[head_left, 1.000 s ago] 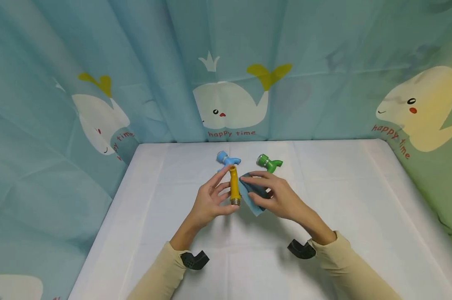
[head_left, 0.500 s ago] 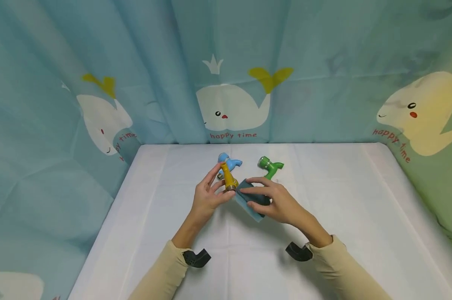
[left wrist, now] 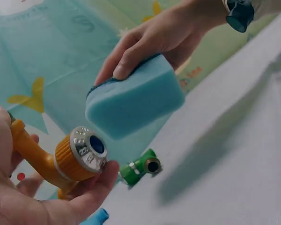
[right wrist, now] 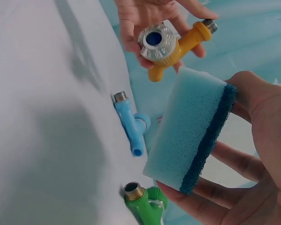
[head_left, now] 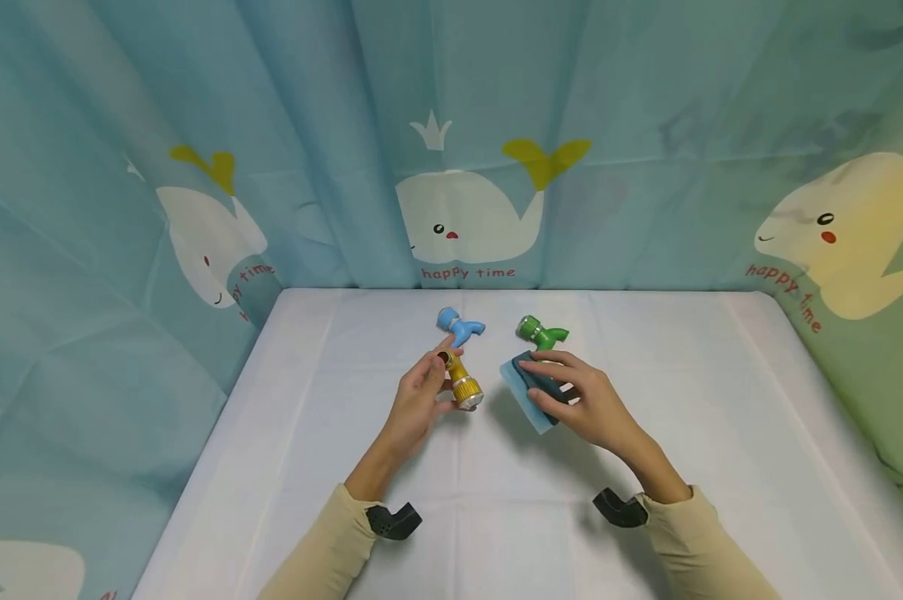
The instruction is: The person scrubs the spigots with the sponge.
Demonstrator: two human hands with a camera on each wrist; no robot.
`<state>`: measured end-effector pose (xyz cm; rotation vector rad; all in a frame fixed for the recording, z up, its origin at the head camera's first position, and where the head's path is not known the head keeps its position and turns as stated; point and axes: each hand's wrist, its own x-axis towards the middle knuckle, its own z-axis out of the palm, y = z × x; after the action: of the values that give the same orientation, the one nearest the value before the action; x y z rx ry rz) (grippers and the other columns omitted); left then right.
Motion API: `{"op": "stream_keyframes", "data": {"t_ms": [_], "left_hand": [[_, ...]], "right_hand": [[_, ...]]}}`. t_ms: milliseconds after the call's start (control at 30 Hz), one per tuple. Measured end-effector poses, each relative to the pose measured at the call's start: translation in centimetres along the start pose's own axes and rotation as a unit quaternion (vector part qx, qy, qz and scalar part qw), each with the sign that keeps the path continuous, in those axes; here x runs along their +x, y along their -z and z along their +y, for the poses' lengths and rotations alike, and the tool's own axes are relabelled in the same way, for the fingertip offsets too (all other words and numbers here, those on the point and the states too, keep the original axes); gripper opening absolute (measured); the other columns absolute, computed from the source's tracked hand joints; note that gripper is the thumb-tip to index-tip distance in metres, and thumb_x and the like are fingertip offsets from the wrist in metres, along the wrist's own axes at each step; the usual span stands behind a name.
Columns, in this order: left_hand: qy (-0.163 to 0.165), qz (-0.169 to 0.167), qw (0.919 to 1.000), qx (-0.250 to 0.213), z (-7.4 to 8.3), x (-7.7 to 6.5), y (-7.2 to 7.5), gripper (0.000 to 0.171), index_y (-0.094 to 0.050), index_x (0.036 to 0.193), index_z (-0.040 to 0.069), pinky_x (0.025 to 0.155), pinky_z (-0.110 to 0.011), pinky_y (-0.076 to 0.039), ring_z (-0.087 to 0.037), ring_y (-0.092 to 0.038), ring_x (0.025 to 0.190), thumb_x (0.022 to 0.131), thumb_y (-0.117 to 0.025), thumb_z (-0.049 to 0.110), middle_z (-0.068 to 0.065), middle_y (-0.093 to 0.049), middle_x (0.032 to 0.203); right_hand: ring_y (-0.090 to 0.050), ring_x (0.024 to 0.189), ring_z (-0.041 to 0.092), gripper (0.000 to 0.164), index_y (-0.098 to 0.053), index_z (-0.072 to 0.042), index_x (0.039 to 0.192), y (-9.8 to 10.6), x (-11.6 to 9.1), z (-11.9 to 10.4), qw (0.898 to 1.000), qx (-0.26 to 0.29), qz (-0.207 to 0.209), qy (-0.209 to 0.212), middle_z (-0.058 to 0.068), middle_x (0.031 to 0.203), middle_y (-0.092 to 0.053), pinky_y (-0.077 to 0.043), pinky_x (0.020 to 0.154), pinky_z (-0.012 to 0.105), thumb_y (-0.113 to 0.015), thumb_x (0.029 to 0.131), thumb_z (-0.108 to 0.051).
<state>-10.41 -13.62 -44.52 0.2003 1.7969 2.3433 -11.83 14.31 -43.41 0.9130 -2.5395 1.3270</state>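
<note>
In my left hand (head_left: 415,402) is a yellow tap (head_left: 463,385), pinched between thumb and fingers above the table. Its ribbed knob with a silver cap and dark blue centre shows in the left wrist view, the knob (left wrist: 84,152) lying near my fingertips. A light blue sponge (right wrist: 185,126) with a dark blue scouring side is gripped by my right hand (head_left: 597,404), to the right of the tap and apart from it. Behind the hands a blue tap (head_left: 462,327) and a green tap (head_left: 544,332) lie on the table.
The white-covered table (head_left: 496,533) reaches back to a teal curtain (head_left: 331,167) printed with whales. More curtain hangs along the left and right sides. Black devices, such as the left strap (head_left: 393,521), sit at both wrists.
My left hand has turned the yellow tap so its knob end now faces down and toward me. The sponge, earlier beside the tap, has moved right, away from it.
</note>
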Motion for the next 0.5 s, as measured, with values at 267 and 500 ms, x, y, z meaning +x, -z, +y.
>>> {"op": "stream_keyframes", "data": {"t_ms": [267,500], "left_hand": [[0.009,-0.058,0.9959,0.069,-0.28,-0.36,0.14,0.076,-0.044,0.150,0.006,0.097,-0.038,-0.056,-0.047,-0.050,0.134,0.084,-0.080,-0.007,-0.021,-0.039,0.157],[-0.026,-0.059,0.9840,0.166,-0.49,-1.01,-0.03,0.089,-0.035,0.156,0.013,0.088,-0.036,-0.060,-0.037,-0.061,0.121,0.083,-0.082,-0.005,-0.022,-0.048,0.152]], "right_hand": [[-0.069,0.105,0.024,0.040,-0.072,-0.016,0.131,-0.08,-0.18,0.22,1.000,-0.006,0.001,0.001,0.010,0.136,-0.063,-0.062,0.076,0.040,-0.078,0.091,-0.012],[-0.069,0.106,0.026,0.040,-0.072,-0.014,0.131,-0.40,-0.59,0.53,1.000,-0.001,-0.003,-0.001,0.012,0.136,-0.063,-0.062,0.075,0.041,-0.079,0.091,-0.012]]}}
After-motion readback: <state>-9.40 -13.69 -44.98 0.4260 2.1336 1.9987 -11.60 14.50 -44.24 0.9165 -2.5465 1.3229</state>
